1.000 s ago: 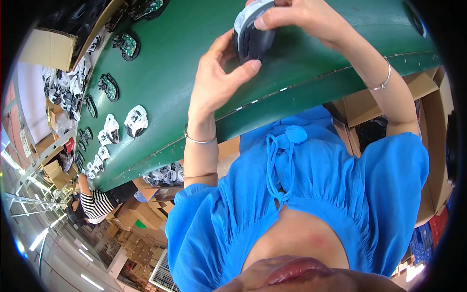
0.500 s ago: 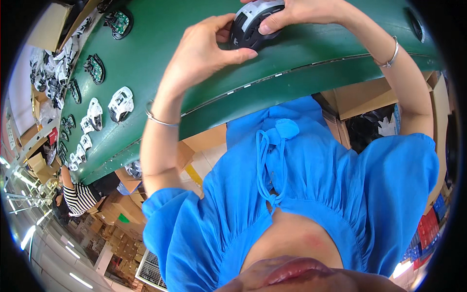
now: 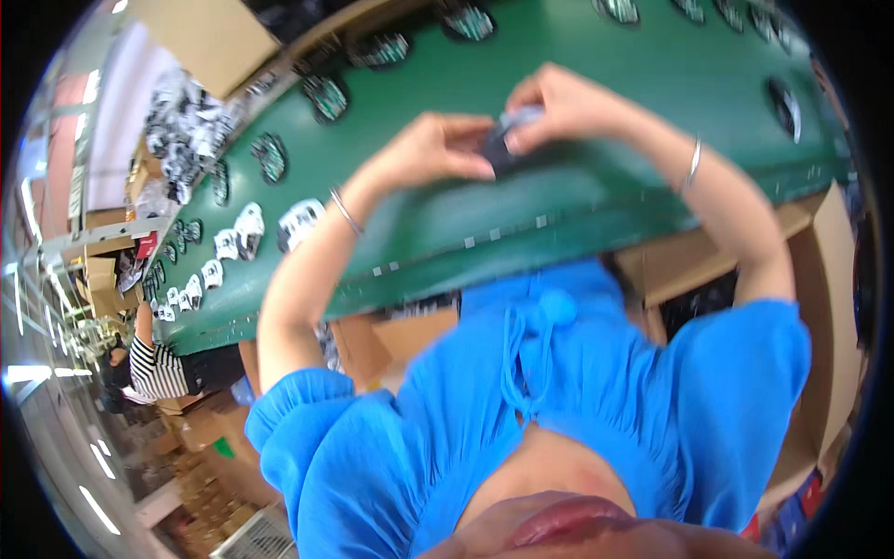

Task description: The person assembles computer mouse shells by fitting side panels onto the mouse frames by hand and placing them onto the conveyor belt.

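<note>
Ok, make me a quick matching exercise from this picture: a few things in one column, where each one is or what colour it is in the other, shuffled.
Column one:
1. small dark part
2. conveyor belt
3. cardboard box
4. person in a striped top

Column two:
A. far left, beside the belt
B. green
C. between the left hand and right hand
D. upper left, beyond the belt

Pairs: 1-C, 2-B, 3-D, 4-A

I'm looking at a factory line: a long green conveyor (image 3: 596, 200) carrying rows of parts (image 3: 244, 233), with cartons (image 3: 209, 37) around.
</note>
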A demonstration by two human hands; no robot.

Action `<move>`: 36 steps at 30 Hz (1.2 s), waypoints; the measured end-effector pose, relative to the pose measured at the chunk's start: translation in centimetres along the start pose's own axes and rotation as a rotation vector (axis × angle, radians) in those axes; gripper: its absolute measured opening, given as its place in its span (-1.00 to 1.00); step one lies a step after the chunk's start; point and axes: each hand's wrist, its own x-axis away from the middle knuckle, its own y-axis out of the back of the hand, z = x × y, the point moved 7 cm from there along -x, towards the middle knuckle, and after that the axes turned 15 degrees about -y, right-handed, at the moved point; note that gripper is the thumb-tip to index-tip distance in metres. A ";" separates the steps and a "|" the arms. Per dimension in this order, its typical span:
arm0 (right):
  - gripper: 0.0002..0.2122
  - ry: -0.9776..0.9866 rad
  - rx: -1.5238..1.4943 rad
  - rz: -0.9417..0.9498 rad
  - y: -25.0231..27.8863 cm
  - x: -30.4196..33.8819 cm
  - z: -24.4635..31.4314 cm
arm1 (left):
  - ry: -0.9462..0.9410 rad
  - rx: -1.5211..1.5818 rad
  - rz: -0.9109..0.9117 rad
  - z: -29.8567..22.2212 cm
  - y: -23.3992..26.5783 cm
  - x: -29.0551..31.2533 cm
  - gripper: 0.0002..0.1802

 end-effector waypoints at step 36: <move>-0.78 0.119 -0.287 -0.966 17.4 -1.5 6.7 | -0.304 1.011 -0.898 2.9 1.7 4.8 -0.51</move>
